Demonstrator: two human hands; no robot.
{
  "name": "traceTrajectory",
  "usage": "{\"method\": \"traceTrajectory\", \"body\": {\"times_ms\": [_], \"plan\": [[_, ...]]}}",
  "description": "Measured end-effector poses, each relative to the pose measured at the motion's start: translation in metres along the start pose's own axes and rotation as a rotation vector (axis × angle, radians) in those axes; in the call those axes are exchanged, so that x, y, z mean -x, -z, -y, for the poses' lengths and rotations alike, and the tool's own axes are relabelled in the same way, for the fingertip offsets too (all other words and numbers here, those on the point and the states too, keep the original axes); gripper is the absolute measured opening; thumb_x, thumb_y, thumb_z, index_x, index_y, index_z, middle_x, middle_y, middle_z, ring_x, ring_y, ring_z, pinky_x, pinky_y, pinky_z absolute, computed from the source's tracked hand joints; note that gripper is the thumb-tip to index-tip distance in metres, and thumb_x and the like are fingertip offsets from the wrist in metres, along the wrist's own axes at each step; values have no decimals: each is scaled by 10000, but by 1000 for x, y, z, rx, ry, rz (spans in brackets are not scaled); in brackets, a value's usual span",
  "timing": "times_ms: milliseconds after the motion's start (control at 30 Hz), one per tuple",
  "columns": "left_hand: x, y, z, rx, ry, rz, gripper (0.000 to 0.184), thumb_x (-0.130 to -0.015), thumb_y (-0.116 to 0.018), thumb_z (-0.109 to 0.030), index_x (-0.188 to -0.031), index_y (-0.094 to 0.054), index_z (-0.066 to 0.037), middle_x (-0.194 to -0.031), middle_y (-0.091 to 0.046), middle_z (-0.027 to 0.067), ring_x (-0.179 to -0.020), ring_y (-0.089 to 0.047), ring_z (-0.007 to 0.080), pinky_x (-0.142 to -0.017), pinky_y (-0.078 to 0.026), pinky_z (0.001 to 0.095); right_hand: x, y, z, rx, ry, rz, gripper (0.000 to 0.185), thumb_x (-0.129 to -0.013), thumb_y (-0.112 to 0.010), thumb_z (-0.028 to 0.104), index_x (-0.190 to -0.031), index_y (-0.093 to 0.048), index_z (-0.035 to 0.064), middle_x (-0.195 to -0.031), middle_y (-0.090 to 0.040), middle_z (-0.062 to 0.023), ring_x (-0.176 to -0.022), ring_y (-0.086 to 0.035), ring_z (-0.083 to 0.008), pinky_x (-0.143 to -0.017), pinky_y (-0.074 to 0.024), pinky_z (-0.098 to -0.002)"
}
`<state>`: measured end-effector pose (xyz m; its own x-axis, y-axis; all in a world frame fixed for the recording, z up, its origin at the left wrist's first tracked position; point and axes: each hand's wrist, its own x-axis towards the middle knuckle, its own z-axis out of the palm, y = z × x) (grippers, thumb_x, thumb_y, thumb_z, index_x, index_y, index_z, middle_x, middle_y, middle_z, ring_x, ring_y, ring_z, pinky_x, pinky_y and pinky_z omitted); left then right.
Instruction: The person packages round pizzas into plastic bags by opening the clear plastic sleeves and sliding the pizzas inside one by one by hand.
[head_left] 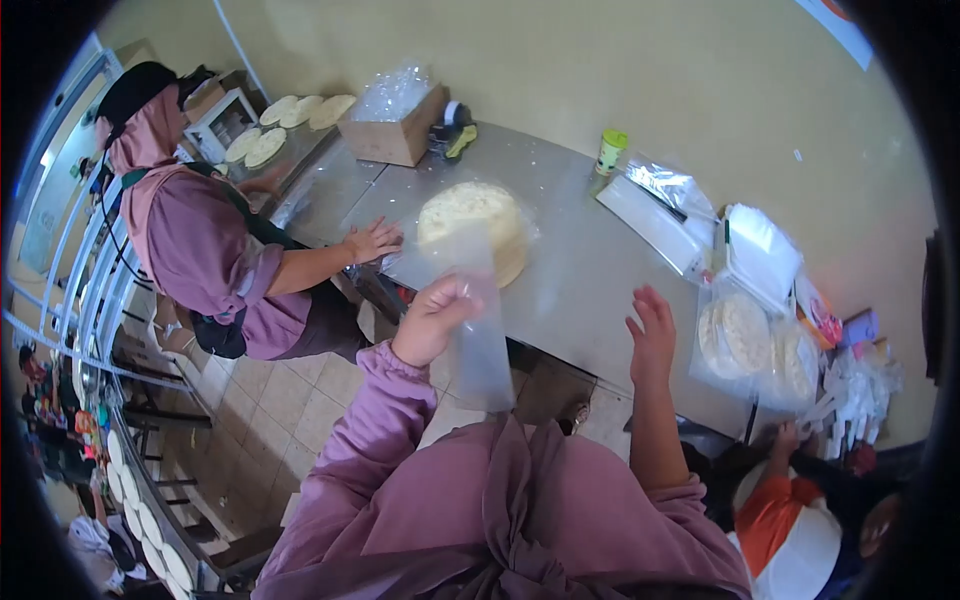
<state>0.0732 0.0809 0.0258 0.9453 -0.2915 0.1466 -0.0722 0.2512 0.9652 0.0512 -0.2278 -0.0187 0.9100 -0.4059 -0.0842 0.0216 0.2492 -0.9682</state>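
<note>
My left hand (438,318) is closed on a clear plastic bag (484,350), pinched between thumb and fingers. The bag hangs as a flat strip in front of my body, and its upper part overlaps my view of a stack of round flatbreads (470,205). That stack lies on the metal table (570,250), apparently on or under clear plastic. Over the table's front edge my right hand (652,335) is raised, fingers apart, holding nothing. The nearest things to it are flat plastic bags (655,225) and packed flatbreads (735,335) on the right.
A co-worker (215,230) stands at left, one hand (372,240) on the table. Behind are a cardboard box (395,130) of plastic, a tape dispenser (452,130) and a green cup (611,152). Another person (790,530) is low at right. More flatbreads (150,520) lie lower left.
</note>
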Motion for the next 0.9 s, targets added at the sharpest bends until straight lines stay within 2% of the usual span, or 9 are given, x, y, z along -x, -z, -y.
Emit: {"method": "traceTrajectory", "body": {"times_ms": [167,267,300,367,500,600,633,667,900], "plan": [[7,-8,-28,99,185,189,151,-794,-475,27,-898,-584,38,-1027,-613,110,-953,-578,163,-811,-455,279,32,-70,67,609,562,497,511,-778,-616,119,-1252,-433,60,-1267,-455,-101,-1191,-419,-194,-1007,-296,-317],[12,-9,-32,92,290,358,203,-782,-457,47,-939,-585,67,-1079,-600,153,-992,-592,226,-843,-460,304,27,-84,74,744,678,776,398,-780,-607,111,-1160,-503,50,-1185,-515,-117,-1136,-471,-200,-966,-342,-308],[15,-7,-32,57,259,405,232,-780,-450,50,-969,-584,74,-1061,-605,157,-964,-606,241,-829,-467,310,20,-85,78,745,675,765,398,-780,-607,111,-1160,-503,50,-1185,-515,-117,-1136,-471,-200,-966,-342,-308],[18,-2,-33,22,225,454,262,-778,-443,53,-998,-582,81,-1044,-609,161,-936,-620,256,-816,-474,317,8,-87,85,906,124,1300,277,-774,-626,124,-1036,-568,55,-1052,-588,-111,-1047,-534,-207,-909,-387,-315],[26,17,-28,-62,188,350,117,-769,-439,62,-797,-551,43,-899,-628,147,-822,-647,258,-733,-491,308,10,-80,68,897,247,1314,147,-772,-637,126,-896,-601,56,-919,-628,-87,-954,-579,-196,-850,-416,-309],[30,22,-27,-71,159,278,106,-761,-446,69,-681,-472,4,-797,-615,124,-755,-651,243,-661,-483,292,20,-89,61,605,286,1334,142,-761,-640,139,-849,-615,31,-931,-643,-69,-903,-592,-183,-828,-426,-307],[30,22,-29,-91,132,257,146,-757,-452,72,-642,-426,-14,-748,-601,108,-729,-651,232,-622,-472,283,24,-93,60,516,87,1341,144,-763,-648,139,-844,-620,24,-910,-646,-61,-902,-589,-165,-829,-425,-303],[30,24,-29,-92,132,255,146,-757,-452,72,-642,-426,-14,-748,-601,108,-729,-651,232,-622,-472,283,26,-96,60,426,-110,1338,146,-765,-656,140,-838,-625,16,-889,-649,-52,-901,-587,-148,-831,-424,-299],[28,33,-13,-17,48,125,103,-758,-536,48,-755,-465,-25,-794,-557,56,-763,-590,139,-647,-424,235,23,-95,57,540,-113,1234,152,-734,-693,148,-784,-638,15,-699,-635,-57,-656,-600,-107,-629,-469,-261]]}}
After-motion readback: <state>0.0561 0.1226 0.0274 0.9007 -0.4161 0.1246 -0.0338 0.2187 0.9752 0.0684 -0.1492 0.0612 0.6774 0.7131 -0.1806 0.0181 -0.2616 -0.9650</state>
